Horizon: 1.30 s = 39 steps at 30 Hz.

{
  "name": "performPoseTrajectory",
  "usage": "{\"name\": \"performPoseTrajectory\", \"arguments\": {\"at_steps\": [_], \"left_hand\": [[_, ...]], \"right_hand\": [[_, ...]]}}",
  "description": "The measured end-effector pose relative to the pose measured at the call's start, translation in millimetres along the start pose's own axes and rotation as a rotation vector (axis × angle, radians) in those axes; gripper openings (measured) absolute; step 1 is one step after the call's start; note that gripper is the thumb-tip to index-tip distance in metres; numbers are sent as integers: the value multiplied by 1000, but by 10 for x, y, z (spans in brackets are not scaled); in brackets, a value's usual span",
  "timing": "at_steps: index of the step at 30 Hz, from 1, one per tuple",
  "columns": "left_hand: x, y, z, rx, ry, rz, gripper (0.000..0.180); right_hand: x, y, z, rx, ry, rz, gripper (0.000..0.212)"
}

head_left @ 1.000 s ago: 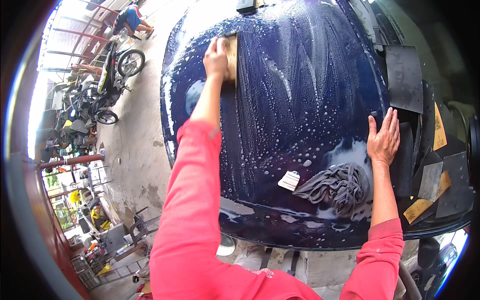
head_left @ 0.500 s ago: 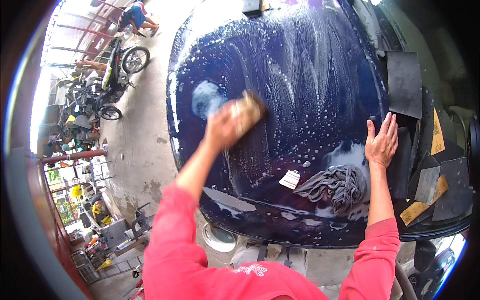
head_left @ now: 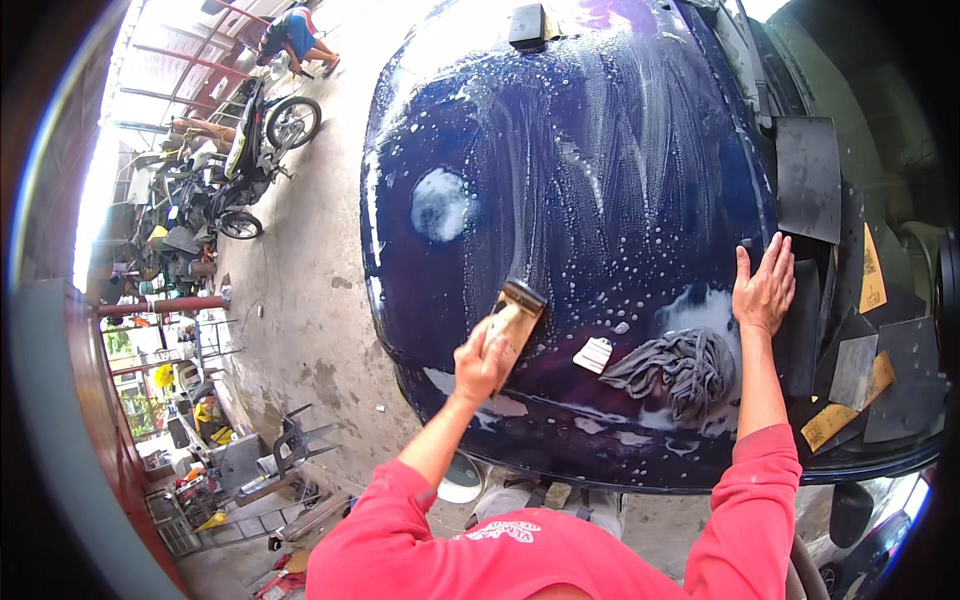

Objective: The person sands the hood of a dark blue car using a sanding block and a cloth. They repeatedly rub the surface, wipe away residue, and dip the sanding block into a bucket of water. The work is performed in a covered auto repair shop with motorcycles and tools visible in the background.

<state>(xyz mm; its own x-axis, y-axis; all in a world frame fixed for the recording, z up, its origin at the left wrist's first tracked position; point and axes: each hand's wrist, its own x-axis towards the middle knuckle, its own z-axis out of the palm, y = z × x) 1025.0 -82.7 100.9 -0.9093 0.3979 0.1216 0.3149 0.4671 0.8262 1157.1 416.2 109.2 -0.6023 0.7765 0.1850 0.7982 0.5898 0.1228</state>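
Observation:
A wet dark blue car hood (head_left: 590, 270) spreads before me, streaked with whitish suds and droplets. My left hand (head_left: 482, 362) is closed round a piece of tan-backed sandpaper (head_left: 517, 325) with a dark front edge, apparently folded or wrapped on a block; what lies inside is hidden. It rests on the hood's near left part. Flat on the hood's right side, my right hand (head_left: 765, 290) has its fingers stretched out and holds nothing. Between the hands lie a crumpled grey cloth (head_left: 680, 370) and a small white ribbed piece (head_left: 593, 354).
A black block (head_left: 526, 27) sits at the hood's far edge. Dark sandpaper sheets (head_left: 808, 178) and tan-backed strips (head_left: 872, 270) lie along the windshield at right. Left of the car are concrete floor (head_left: 300, 270), a motorcycle (head_left: 255, 150), a bending person (head_left: 292, 38) and a dark chair (head_left: 298, 440).
My left hand has drawn the sandpaper nearer to me over the hood, slightly rightward. My right hand stays flat in its place. The view has shifted a little.

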Motion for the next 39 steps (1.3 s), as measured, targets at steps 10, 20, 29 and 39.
{"name": "performPoseTrajectory", "arguments": {"at_steps": [10,20,29,39], "left_hand": [[3739,-365,604,91,202,-142,62],[300,618,386,28,140,-175,48],[4069,-362,709,5,203,-209,54],[696,317,74,42,-283,223,45]], "right_hand": [[-2,62,123,60,110,-42,88],[6,1,11,40,18,-3,88],[-14,58,114,67,54,-25,87],[0,13,1,26,20,-17,87]]}}
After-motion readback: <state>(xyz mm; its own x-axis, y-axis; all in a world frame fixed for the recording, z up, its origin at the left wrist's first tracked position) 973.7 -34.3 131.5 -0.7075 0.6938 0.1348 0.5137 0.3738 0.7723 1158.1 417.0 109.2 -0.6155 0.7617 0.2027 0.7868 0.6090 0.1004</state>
